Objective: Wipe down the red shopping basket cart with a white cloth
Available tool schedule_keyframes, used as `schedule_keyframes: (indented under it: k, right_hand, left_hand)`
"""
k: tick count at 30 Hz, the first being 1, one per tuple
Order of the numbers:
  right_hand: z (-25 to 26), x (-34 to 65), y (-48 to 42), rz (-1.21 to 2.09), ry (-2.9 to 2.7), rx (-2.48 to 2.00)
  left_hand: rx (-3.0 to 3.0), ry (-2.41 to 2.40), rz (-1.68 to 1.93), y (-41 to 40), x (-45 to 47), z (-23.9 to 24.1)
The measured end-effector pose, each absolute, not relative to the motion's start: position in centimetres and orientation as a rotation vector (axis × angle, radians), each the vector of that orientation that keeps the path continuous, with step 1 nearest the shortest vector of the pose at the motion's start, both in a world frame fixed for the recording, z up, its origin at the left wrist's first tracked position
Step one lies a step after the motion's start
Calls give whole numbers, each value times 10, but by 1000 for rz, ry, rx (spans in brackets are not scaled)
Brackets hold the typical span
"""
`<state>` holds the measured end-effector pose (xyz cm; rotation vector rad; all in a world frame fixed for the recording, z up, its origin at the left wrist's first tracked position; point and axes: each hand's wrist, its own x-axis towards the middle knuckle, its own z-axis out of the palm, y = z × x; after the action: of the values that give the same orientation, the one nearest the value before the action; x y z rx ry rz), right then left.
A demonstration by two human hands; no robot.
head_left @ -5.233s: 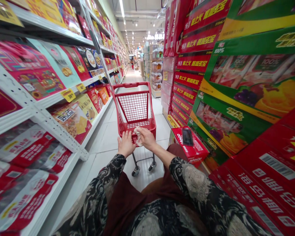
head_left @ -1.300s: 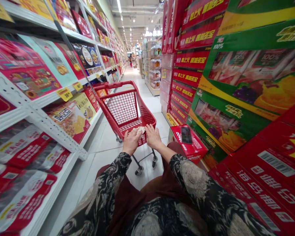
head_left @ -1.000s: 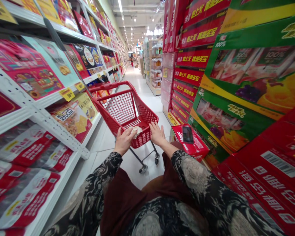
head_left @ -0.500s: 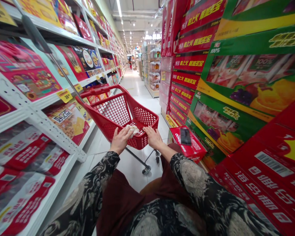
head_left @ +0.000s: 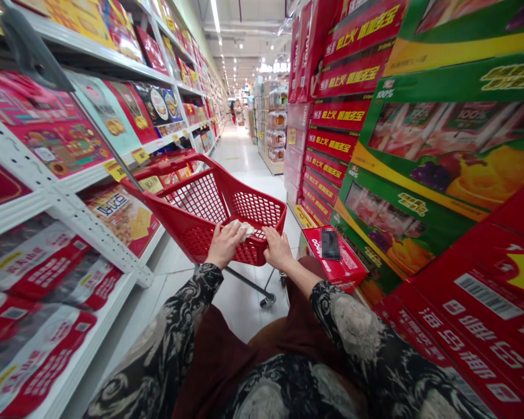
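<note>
A red plastic shopping cart (head_left: 181, 224) stands in front of me, its near end by my knees and its long grey-and-metal handle slanting up to the left. My left hand (head_left: 224, 244) is closed on a crumpled white cloth or tissue (head_left: 247, 231) and presses it against the cart's near rim. At the right corner of that rim, my right hand (head_left: 278, 248) grips the edge, fingers over the top and the thumb side partly hidden. The visible inside of the basket shows only red mesh walls.
White shelves (head_left: 65, 201) with boxed and bagged goods line the left. Stacked red drink cartons (head_left: 338, 142) and green juice cartons (head_left: 393, 201) rise on the right. A red box (head_left: 347, 262) with a blurred dark object (head_left: 330, 243) on it lies beside my knee. A tiled aisle (head_left: 238, 139) runs ahead.
My left hand has slid right along the rim with the white cloth. The cart has shifted slightly, its handle end going left and its near end right. My right hand still grips the corner.
</note>
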<state>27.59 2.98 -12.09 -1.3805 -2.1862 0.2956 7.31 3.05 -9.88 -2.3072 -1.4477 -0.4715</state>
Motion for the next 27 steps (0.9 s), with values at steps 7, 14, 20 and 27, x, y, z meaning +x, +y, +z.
schedule_keyframes:
  k: [7, 14, 20, 27]
  right_hand:
    - [-126, 263, 26, 296, -2116, -1350]
    - [-129, 268, 27, 259, -2146, -1332]
    - [-121, 278, 28, 243, -2213, -1425]
    - [-123, 261, 19, 183, -2141, -1487]
  left_hand:
    - [-2325, -1427, -614, 38, 76, -110]
    - [-2450, -1391, -548, 34, 91, -107]
    - [-2365, -1567, -686, 45, 61, -102]
    - [-2349, -1586, -751, 48, 65, -104]
